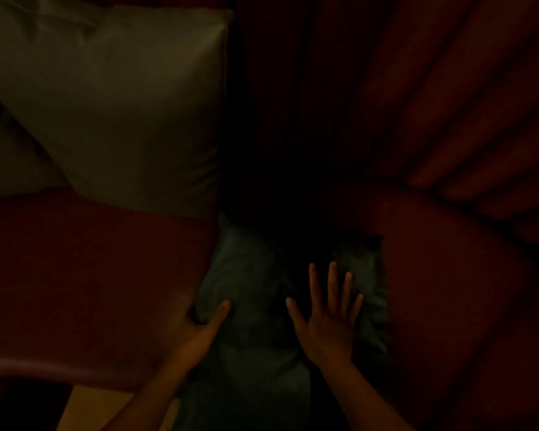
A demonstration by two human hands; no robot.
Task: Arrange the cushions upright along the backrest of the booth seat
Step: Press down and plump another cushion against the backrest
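The right hand lay flat with its fingers straight and spread apart, pressing on the dark teal fabric cushion in the lower centre of the frame. The left hand gripped that cushion's left edge, thumb on top and the other fingers hidden beneath. The teal cushion sat wedged between the red upholstered booth seat at the left and another red cushioned part at the right. A pale shiny square cushion stood in the upper left, and the red channelled backrest filled the upper right.

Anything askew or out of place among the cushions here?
Yes: the teal cushion lies wedged low in the gap between red seat sections, under both hands, while the pale cushion stands tilted.
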